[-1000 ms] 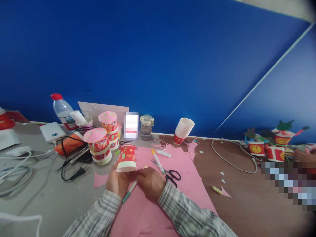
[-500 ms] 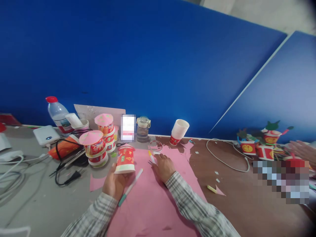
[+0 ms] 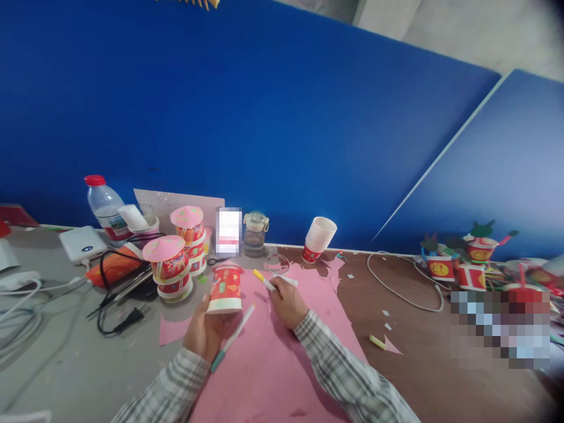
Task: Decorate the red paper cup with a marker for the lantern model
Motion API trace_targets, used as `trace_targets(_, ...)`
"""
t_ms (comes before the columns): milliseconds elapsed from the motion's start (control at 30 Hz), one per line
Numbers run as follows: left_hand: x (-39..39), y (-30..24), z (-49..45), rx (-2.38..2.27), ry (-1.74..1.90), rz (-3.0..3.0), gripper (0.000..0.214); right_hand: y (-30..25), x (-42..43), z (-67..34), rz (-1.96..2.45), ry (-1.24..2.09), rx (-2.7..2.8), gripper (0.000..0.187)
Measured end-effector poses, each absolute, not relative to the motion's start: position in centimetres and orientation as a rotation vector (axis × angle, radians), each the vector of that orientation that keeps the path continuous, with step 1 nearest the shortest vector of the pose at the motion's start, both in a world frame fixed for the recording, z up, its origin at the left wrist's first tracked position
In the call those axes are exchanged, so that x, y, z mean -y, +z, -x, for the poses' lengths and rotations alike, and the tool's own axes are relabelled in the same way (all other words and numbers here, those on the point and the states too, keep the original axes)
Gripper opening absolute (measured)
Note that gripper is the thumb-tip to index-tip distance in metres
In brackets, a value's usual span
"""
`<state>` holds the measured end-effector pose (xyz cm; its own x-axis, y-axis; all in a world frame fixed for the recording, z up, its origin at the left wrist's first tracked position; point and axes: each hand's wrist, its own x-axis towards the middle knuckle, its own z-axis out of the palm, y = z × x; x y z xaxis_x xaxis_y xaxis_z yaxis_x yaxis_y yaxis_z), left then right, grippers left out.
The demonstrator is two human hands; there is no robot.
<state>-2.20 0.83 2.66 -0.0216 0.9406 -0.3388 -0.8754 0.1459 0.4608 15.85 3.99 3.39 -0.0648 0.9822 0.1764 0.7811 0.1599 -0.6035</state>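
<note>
My left hand (image 3: pixel 203 333) grips the wide rim of an upturned red paper cup (image 3: pixel 225 288) that stands on a pink paper sheet (image 3: pixel 268 364). My right hand (image 3: pixel 286 302) is closed on a white marker with a yellow cap (image 3: pixel 265 281), lifted just right of the cup. A white pen with a teal end (image 3: pixel 231 339) lies on the pink sheet between my hands. Both forearms wear plaid sleeves.
Two pink-roofed cup towers (image 3: pixel 173 265) stand left of the cup, with a water bottle (image 3: pixel 104 207), a power bank (image 3: pixel 81 243) and black cables (image 3: pixel 115 299) beyond. A stack of white cups (image 3: pixel 319 237), a small jar (image 3: pixel 255 232), a white cable (image 3: pixel 405 288) and decorated cups (image 3: pixel 458 264) sit further right.
My right hand let go of the teal-ended pen, reached forward to the markers and scissors, and now holds the yellow-capped marker raised. My left hand kept hold of the red cup.
</note>
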Motion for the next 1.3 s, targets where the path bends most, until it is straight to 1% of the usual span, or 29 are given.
trace_targets(67,-0.9,2.6,2.2,-0.667,1.456,-0.122,0.045,3.5,-3.5,-15.3,1.642,0.534,1.845,0.017)
trace_targets(133,-0.9,2.5,2.3,-0.661,1.449,-0.116,0.044,3.5,-3.2,-14.9,1.639,0.568,1.775,0.017)
trace_targets(500,-0.8,3.0,2.1,-0.671,1.448,-0.145,0.044,3.7,-2.6,-14.8,1.679,0.616,1.574,0.032)
trace_targets(567,-0.8,3.0,2.1,-0.672,1.459,-0.131,0.044,3.6,-2.8,-14.9,1.666,0.628,1.569,0.032)
trace_targets(633,-0.9,2.8,2.2,-0.665,1.466,-0.121,0.044,3.6,-3.0,-15.3,1.635,0.642,1.567,0.024)
trace_targets(700,-0.9,2.5,2.3,-0.655,1.468,-0.129,0.042,3.7,-3.3,-15.9,1.595,0.664,1.561,0.007)
trace_targets(733,-1.0,2.3,2.3,-0.651,1.474,-0.141,0.041,3.9,-3.4,-16.2,1.575,0.682,1.555,0.003)
trace_targets(833,-0.9,2.0,2.4,-0.663,1.497,-0.195,0.039,4.5,-3.5,-17.0,1.52,0.79,1.537,0.021)
trace_targets(933,-0.8,2.1,2.2,-0.705,1.488,-0.269,0.039,5.6,-2.9,-17.2,1.412,0.958,1.5,0.034)
trace_targets(1000,-0.6,2.4,1.9,-0.701,1.466,-0.346,0.041,6.4,-2.1,-16.9,1.19,1.139,1.372,0.034)
trace_targets(1067,-0.4,2.8,1.7,-0.659,1.437,-0.426,0.043,7.3,-1.3,-16.5,0.977,1.275,1.27,0.029)
trace_targets(1133,-0.2,3.1,1.6,-0.635,1.424,-0.465,0.043,7.8,-0.6,-16.0,0.857,1.325,1.226,0.029)
trace_targets(1200,-0.1,3.3,1.6,-0.631,1.422,-0.475,0.045,8.0,-0.1,-15.4,0.717,1.363,1.155,0.036)
trace_targets(1300,-0.2,3.2,1.7,-0.64,1.424,-0.485,0.047,7.4,0.5,-14.5,0.636,1.284,1.141,0.042)
